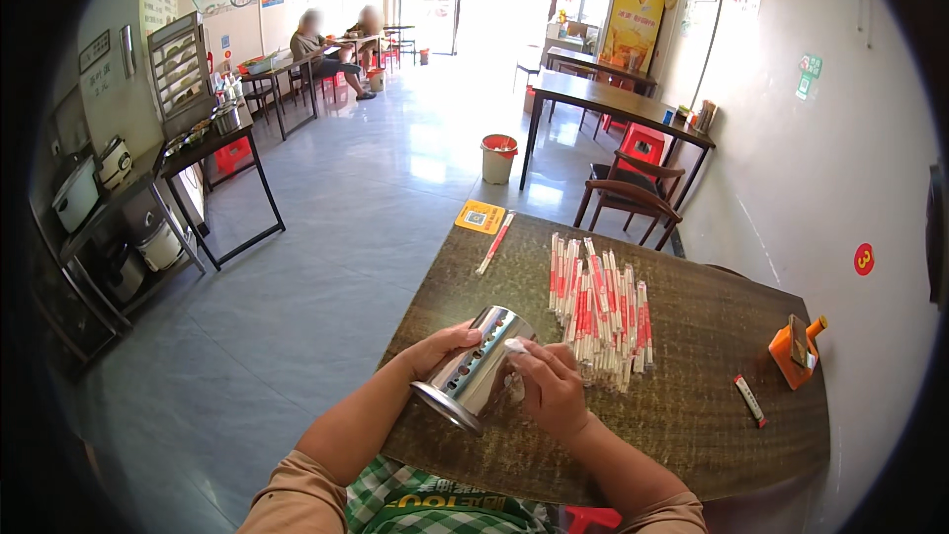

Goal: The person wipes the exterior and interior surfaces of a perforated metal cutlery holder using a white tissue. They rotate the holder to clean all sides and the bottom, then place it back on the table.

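A shiny metal chopstick holder, a cylinder with round holes and a flared base, is tilted above the near edge of the dark table. My left hand grips it from its left side, fingers wrapped round it. My right hand pinches a white tissue against the holder's right side; part of the tissue is hidden by the fingers. Beyond my right hand lies a pile of paper-wrapped chopsticks with red bands. One single wrapped pair of chopsticks lies apart, near the table's far left corner.
The table also bears an orange tissue box, a small wrapped packet and a yellow code card. A wooden chair stands at the far side. A bin is on the floor ahead. Two people sit far left.
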`<control>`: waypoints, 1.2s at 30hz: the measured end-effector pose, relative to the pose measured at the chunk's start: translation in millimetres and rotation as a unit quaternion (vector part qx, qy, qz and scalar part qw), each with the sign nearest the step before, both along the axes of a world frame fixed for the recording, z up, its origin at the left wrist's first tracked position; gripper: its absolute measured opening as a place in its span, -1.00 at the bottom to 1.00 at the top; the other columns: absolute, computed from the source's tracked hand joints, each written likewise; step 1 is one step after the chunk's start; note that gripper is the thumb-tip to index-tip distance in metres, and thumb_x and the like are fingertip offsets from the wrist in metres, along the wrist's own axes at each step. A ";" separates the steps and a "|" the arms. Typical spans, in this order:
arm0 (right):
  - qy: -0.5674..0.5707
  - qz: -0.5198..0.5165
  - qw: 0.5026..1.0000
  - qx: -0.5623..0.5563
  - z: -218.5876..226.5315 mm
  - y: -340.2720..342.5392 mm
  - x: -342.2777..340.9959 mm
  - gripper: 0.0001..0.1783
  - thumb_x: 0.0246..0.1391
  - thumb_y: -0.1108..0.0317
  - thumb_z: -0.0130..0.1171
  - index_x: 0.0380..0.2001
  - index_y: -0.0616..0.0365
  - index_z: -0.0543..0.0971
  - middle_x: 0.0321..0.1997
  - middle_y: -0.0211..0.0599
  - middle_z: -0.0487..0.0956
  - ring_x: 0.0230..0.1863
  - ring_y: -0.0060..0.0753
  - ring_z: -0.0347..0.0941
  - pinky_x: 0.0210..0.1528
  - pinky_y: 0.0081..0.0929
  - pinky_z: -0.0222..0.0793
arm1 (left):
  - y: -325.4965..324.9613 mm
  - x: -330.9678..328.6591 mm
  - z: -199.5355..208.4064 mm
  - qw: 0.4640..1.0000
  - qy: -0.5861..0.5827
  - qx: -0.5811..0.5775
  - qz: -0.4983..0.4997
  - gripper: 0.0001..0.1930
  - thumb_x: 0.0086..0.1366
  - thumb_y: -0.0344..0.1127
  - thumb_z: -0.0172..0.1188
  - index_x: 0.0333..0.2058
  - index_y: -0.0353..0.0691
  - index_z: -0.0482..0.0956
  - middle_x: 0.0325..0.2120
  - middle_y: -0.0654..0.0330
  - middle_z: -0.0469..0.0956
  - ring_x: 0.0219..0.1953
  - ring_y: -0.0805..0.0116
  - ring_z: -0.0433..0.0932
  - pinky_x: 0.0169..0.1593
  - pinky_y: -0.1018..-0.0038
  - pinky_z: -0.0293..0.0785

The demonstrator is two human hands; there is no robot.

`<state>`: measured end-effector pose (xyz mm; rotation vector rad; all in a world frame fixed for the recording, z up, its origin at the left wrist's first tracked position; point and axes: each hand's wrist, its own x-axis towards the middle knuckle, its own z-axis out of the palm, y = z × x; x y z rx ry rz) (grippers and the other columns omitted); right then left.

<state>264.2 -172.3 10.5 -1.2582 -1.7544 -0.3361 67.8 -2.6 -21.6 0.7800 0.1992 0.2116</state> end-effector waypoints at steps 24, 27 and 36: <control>-0.088 0.157 0.984 -0.012 21.9 -24.1 -33.5 -0.80 0.31 0.46 0.25 -0.07 0.04 0.77 0.13 -0.20 0.78 -0.05 -0.20 0.65 0.14 -0.26 0.51 | -6.0 2.6 4.2 1.000 0.004 0.007 -0.010 -0.25 0.41 -0.01 0.37 0.42 -0.19 0.28 0.08 0.02 0.63 -0.02 0.29 0.73 0.04 0.27 0.77; -0.055 0.058 0.997 0.003 4.5 -8.9 -10.3 -0.81 0.31 0.46 0.27 -0.07 0.03 0.77 0.12 -0.19 0.78 -0.08 -0.17 0.65 0.10 -0.25 0.53 | -6.5 1.5 3.8 1.000 0.015 0.013 0.001 -0.24 0.40 0.00 0.38 0.42 -0.19 0.28 0.09 0.02 0.63 -0.01 0.31 0.73 0.05 0.29 0.76; -0.058 0.118 0.991 0.016 12.6 -20.3 -34.0 -0.77 0.27 0.46 0.29 -0.04 0.07 0.76 0.11 -0.20 0.78 -0.10 -0.21 0.63 0.07 -0.26 0.52 | -4.8 3.4 -3.8 1.000 0.014 0.005 0.010 -0.29 0.42 -0.04 0.35 0.40 -0.19 0.30 0.06 0.03 0.65 -0.05 0.35 0.74 0.02 0.31 0.77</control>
